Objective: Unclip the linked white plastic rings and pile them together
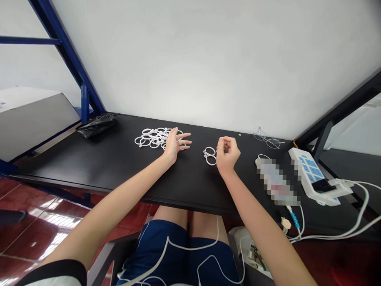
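Note:
A loose pile of thin white rings point(151, 137), each with a small knob or loop, lies on the black tabletop point(124, 161). My left hand point(174, 146) is at the pile's right edge, fingers spread and pointing right, and it covers some of the rings. Farther right, my right hand point(228, 156) is closed, its fingertips curled in toward the thumb; whatever may be between them is hidden. A small group of white rings point(210, 159) lies just left of that hand, close to or touching its edge.
Wire-framed glasses point(267, 140) lie at the back right. A phone point(276, 181) with a cable and a white device with blue buttons point(314, 174) stand at the right, with white cables point(340, 236) trailing off. A black plastic bag point(97, 125) sits at the left end.

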A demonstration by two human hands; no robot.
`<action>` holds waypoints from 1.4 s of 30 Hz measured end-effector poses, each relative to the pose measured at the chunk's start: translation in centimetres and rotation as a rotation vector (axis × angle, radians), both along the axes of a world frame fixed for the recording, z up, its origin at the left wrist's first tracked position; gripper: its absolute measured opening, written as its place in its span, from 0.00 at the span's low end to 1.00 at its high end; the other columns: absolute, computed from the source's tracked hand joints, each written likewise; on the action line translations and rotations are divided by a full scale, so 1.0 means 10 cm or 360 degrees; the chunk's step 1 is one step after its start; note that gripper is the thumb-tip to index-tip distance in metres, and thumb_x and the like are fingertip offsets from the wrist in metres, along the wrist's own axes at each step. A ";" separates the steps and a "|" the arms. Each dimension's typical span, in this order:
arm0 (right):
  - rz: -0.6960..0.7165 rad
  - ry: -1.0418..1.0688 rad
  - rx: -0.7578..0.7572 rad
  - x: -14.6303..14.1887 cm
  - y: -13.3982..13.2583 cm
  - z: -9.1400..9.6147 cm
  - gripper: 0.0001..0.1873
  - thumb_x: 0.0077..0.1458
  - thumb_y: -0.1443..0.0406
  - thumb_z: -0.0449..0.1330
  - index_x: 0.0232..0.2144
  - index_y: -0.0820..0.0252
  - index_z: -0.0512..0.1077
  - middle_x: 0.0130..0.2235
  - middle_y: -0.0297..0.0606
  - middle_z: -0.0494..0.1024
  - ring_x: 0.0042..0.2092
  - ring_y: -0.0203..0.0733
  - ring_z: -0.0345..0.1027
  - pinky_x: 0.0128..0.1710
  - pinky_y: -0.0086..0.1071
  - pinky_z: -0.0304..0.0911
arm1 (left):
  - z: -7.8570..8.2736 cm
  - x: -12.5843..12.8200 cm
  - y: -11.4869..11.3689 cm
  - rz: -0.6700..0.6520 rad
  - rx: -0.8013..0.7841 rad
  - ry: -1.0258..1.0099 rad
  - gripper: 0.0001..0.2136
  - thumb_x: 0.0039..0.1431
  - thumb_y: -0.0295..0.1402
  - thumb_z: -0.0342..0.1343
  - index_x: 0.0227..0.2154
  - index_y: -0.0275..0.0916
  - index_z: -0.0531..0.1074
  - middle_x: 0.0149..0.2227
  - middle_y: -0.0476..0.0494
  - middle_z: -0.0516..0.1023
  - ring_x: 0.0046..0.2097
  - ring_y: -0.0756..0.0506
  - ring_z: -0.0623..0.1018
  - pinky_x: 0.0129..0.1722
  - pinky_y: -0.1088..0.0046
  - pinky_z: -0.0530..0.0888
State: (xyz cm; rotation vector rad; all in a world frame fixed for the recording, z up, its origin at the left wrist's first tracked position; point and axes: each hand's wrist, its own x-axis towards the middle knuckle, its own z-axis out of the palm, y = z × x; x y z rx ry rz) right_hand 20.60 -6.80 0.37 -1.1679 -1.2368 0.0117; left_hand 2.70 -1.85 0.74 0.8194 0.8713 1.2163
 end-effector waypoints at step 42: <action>-0.0155 -0.0475 -0.1104 0.39 0.22 -0.18 0.03 0.46 0.64 0.64 0.25 0.56 0.74 0.29 0.35 0.79 0.33 0.44 0.70 0.33 0.35 0.61 | -0.02 0.05 -0.05 -0.0392 0.0212 0.0158 0.16 0.54 0.46 0.60 0.31 0.35 0.71 0.25 0.49 0.71 0.22 0.53 0.72 0.22 0.77 0.71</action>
